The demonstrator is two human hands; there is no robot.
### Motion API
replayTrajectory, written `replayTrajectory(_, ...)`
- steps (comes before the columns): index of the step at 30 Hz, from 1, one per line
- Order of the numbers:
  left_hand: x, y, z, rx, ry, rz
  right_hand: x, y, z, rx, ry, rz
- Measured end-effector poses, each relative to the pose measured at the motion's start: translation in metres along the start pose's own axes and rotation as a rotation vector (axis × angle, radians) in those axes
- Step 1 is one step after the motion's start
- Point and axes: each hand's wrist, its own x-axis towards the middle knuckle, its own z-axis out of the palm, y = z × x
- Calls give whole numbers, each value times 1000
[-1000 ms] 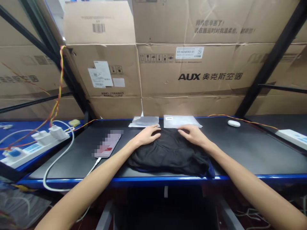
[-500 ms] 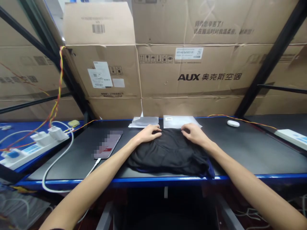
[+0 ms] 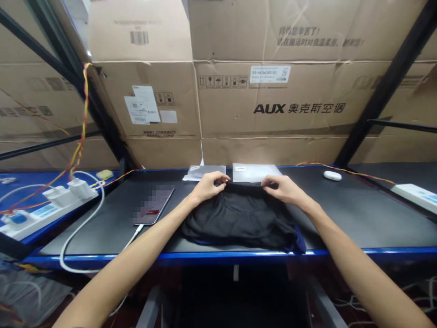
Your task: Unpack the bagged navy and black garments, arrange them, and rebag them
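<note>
A black cloth garment (image 3: 242, 221) with some dark blue along its lower edge lies in front of me at the table's near side. My left hand (image 3: 210, 186) pinches its far edge near the left corner, thumb against fingers. Near the right end of that same edge, my right hand (image 3: 282, 187) also pinches the fabric. Between the two hands the far edge is drawn fairly straight and slightly raised. Just beyond it lie two flat whitish packets, one on the left (image 3: 206, 172) and one on the right (image 3: 256, 171).
A phone (image 3: 155, 207) on a white charging cable lies left of my left forearm. Power strips stand at the far left (image 3: 51, 207) and right (image 3: 416, 196). A small white case (image 3: 332, 176) sits at the back right. Cardboard (image 3: 273, 127) walls the back, between black frame posts.
Both hands have closed on the garment's far edge, with the fingertips now pinching it. That edge has risen slightly and looks straighter. The rest of the garment stays in place.
</note>
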Motion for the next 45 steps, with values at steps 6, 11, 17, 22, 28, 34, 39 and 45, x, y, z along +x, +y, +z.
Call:
replayTrajectory(6,-9,21,-16,90,-151,124,-8,-9,-8,22,-179,28)
replayTrajectory(11,-12,24,-21,108,-435,111,-13,-14,-10,36,-377,91)
replayTrajectory(17,-12,24,-28,82,-499,19,-14,-20,-11,75,-364,102)
replayTrajectory(22,-12,28,-46,-6,-485,-4,-19,-32,-26,243,-369,107)
replayTrajectory(28,-16,37,-64,-148,-956,-228,-30,-30,-40,410,-771,20)
replayTrajectory(34,-31,53,-67,-87,-922,-105,-35,-30,-37,350,-790,24)
replayTrajectory(39,-42,49,-75,-182,-848,-99,-48,-22,-40,411,-641,121)
replayTrajectory(45,-38,33,-78,-139,-498,-282,-61,-13,-44,410,-307,276)
